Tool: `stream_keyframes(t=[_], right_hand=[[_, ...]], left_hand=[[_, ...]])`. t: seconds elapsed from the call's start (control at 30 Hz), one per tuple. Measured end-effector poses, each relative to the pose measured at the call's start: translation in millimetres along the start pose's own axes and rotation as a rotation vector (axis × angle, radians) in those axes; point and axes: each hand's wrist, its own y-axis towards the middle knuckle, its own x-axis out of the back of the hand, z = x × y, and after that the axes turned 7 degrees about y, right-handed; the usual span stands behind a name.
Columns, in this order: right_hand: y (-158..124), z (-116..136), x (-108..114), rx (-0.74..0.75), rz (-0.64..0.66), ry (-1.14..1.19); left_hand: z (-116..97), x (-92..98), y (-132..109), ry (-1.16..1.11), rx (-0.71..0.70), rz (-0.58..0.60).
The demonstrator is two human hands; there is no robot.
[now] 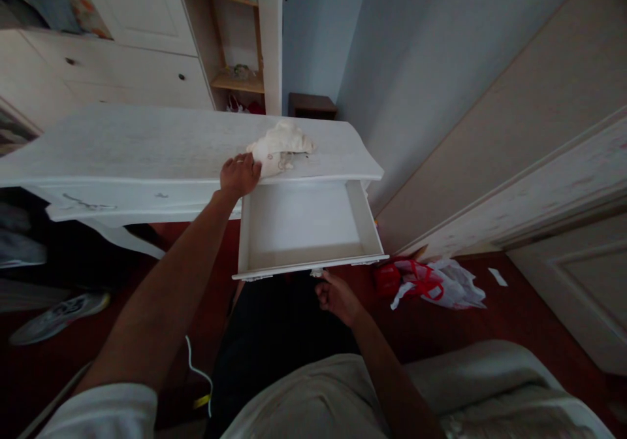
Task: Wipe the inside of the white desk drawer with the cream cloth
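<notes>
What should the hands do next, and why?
Probably the left hand should draw the cloth down into the open drawer: it rests on the cloth at the desk edge just above, and the right hand is at the drawer's front.

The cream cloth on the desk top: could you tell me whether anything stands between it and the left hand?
Nothing visible does. The left hand lies on the desk top, touching the near edge of the cloth. The right hand is lower, at the front of the open drawer.
</notes>
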Motion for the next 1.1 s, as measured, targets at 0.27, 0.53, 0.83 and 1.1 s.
stream_keyframes(t=[0.27, 0.53, 0.83, 1.1], right_hand=[[8, -6, -6, 0.026, 0.045, 0.062], [17, -5, -6, 0.178, 0.028, -0.085], [14, 15, -28, 0.392, 0.077, -0.105], [46, 41, -42, 0.495, 0.008, -0.081]], left_hand=[[0, 0.8, 0, -0.022, 0.003, 0.006], [2, -1.3, 2, -0.017, -0.009, 0.019], [4, -4.9, 2, -0.002, -0.013, -0.005], [12, 6.1, 17, 0.013, -0.005, 0.154]])
